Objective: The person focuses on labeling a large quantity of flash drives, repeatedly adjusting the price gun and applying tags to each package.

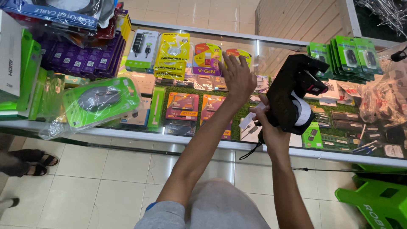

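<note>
From the head view, my right hand is wrapped tight around the handle of a black label gun, a blocky matte plastic tool with a roll of white paper tape curving out of its lower right side and a small pink patch near its top. A thin black wrist cord loops down from below my fist. Just left of that grip, a small white label sticks out beside my fingers, and I cannot tell whether they pinch it. My left hand is flat and spread, fingers apart, palm down on the smooth glass counter, holding nothing. Beyond its fingertips lie glossy flat blister packs: a yellow earphone pack and a purple memory card pack. Well to the left of that hand sits a grey rounded mouse in a bright green pack under crinkled clear film. To the right of the gun, a fanned row of green carded packs leans on the glass. Below my right forearm stands a green moulded plastic stool on pale glossy tiles.
</note>
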